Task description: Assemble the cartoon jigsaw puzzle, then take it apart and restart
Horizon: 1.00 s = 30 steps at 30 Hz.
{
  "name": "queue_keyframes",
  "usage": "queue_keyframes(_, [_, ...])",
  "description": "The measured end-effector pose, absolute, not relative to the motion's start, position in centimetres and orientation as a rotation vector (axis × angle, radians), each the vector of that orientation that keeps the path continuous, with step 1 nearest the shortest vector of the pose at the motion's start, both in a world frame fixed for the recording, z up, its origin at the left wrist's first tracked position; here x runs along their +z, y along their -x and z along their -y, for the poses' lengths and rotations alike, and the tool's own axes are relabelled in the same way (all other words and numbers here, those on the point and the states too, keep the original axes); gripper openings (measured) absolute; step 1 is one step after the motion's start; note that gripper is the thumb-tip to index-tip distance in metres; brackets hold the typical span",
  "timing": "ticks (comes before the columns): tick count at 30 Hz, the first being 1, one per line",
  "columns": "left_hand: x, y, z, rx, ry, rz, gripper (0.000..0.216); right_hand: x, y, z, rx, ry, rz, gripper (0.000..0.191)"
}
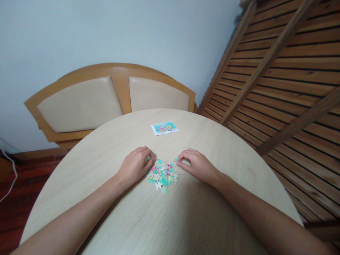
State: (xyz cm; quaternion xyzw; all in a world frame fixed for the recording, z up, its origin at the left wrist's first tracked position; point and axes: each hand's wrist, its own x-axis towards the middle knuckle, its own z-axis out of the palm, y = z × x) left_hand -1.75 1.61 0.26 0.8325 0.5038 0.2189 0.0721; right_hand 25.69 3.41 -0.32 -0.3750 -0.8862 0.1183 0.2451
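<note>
A small heap of colourful jigsaw pieces (162, 175) lies on the round pale wooden table (127, 212). My left hand (135, 163) rests at the heap's left edge with fingers curled, pinching a piece (147, 158) at its tips. My right hand (196, 163) sits at the heap's right edge, fingers curled, its fingertips touching a turquoise piece (175, 159). Both forearms reach in from the near edge of the table.
A small picture card (164, 128) lies farther back on the table. Behind the table stands a wooden headboard with beige padded panels (106, 99). A slatted wooden frame (278, 81) leans on the right. A white cable (10, 177) lies on the floor at left.
</note>
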Motion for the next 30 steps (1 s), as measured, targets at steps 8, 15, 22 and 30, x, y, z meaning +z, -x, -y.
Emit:
queue_keyframes(8, [0.5,1.3,-1.2,0.55,-2.559,-1.515,0.014,-0.2,-26.2,-3.8,0.193,1.138,2.418,0.009])
queue_keyframes(15, [0.1,0.0,-0.5,0.656,-2.582,-1.236,0.02,-0.7,-25.5,-3.2,0.245,0.982,2.427,0.013])
queue_keyframes(22, [-0.5,-0.9,-0.3,0.716,-2.58,-1.154,0.02,-1.8,-24.2,-2.7,0.32,0.951,2.375,0.021])
queue_keyframes(30, [-0.9,-1.3,-0.3,0.773,-2.476,-1.204,0.012,-1.8,-23.8,-2.9,0.332,0.967,2.347,0.006])
